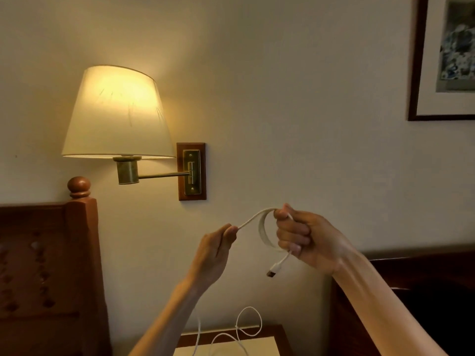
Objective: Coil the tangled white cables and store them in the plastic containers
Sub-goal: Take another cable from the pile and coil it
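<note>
Between 2 raised hands, in front of a cream wall, a white cable [262, 228] is being wound. The right hand [305, 240] has its fingers curled tight around several loops of the cable, thumb on top, and a short tail with a USB plug [273, 270] hangs below the fist. The left hand [218, 249] pinches the free strand between thumb and fingertips, just beside the coil, and the strand runs taut from that pinch up to the right hand's thumb.

Below the hands, more cable [240, 330] trails down in loose loops onto a small bedside table [272, 332] with a reddish wooden edge and a pale top; how the strands connect there cannot be told.

At the left stands a carved reddish wooden headboard [46, 265] with a round knob on its post. Above it a lit wall lamp [117, 113] with a cream shade hangs on a brass swing arm from a wooden wall plate [191, 171]. A dark-framed picture [444, 57] hangs at the upper right. Dark wooden furniture [411, 291] fills the lower right corner behind the right forearm.
</note>
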